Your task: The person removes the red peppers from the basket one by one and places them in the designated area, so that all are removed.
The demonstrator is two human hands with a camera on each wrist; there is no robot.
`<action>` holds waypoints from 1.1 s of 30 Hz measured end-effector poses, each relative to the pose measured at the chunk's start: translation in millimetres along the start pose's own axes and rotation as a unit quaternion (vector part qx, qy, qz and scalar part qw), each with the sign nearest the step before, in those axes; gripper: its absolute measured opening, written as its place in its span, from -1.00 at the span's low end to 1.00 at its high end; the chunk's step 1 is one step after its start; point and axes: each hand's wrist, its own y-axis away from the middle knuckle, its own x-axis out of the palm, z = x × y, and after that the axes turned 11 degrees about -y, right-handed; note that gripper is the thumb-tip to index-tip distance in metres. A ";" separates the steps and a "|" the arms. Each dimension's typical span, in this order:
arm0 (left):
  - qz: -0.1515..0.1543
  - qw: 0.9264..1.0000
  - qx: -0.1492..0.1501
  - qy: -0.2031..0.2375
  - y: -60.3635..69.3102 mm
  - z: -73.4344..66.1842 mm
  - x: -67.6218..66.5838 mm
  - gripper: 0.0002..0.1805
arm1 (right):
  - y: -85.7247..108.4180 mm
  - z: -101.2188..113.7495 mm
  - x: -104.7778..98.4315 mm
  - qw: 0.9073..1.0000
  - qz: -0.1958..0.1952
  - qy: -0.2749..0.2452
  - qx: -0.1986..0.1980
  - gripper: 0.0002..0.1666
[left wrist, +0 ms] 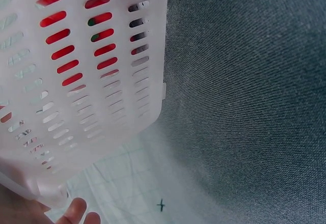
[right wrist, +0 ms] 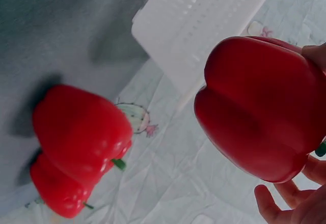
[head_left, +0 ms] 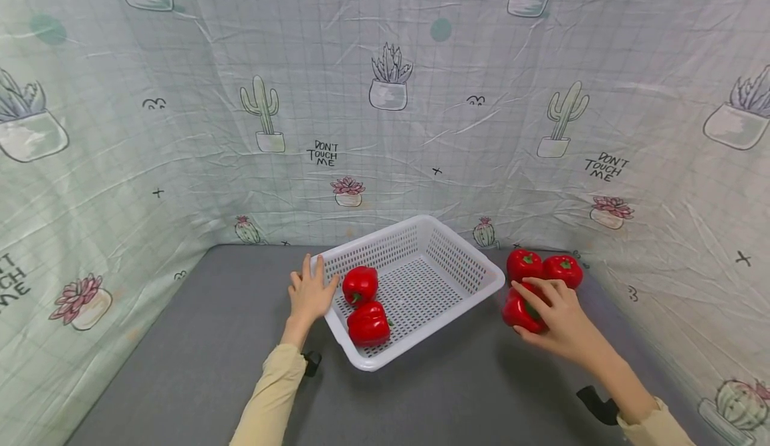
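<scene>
A white slotted plastic basket (head_left: 434, 331) holds two red bell peppers (head_left: 368, 324) at its left end. My left hand (head_left: 308, 299) rests at the basket's left rim with its fingers spread; in the left wrist view, fingertips (left wrist: 76, 210) show beside the rim corner. To the right of the basket, my right hand (head_left: 562, 315) grips a red bell pepper (right wrist: 260, 107) between thumb and fingers, above the table. Just behind it, two more bell peppers (head_left: 525, 265) stand side by side on the table.
A dark grey table (head_left: 228, 339) lies under everything. A pale plant-printed sheet (head_left: 391, 138) hangs behind and at both sides, close to the basket's back corner and the loose peppers.
</scene>
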 end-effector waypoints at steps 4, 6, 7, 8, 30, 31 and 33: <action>-0.002 1.000 0.002 0.004 0.0 -0.2 -1.3 -0.26 | 6.6 -4.6 -5.1 1.000 0.012 0.005 0.008 -0.15; -0.002 1.000 0.003 0.005 -0.3 0.0 -1.3 -0.26 | 10.1 -6.9 -7.9 1.000 0.019 0.013 0.016 -0.08; -0.001 1.000 0.003 0.004 -0.5 0.1 -1.2 -0.26 | 11.9 -7.8 -9.3 0.999 0.021 0.017 0.021 -0.07; -0.001 1.000 0.004 0.004 -0.6 0.2 -0.8 -0.26 | 13.7 -9.0 -10.9 0.999 0.022 0.020 0.024 -0.06; -0.001 1.000 0.004 0.009 1.7 0.1 -2.2 -0.26 | 44.9 -60.5 -41.9 0.998 -0.025 0.026 0.044 -0.11; -0.002 1.000 0.004 0.010 1.5 0.2 -2.3 -0.26 | 46.3 -62.5 -42.6 0.998 -0.020 0.028 0.047 -0.15; -0.001 1.000 0.004 0.009 1.2 0.3 -2.4 -0.26 | 48.9 -66.3 -43.5 0.998 -0.008 0.028 0.057 -0.16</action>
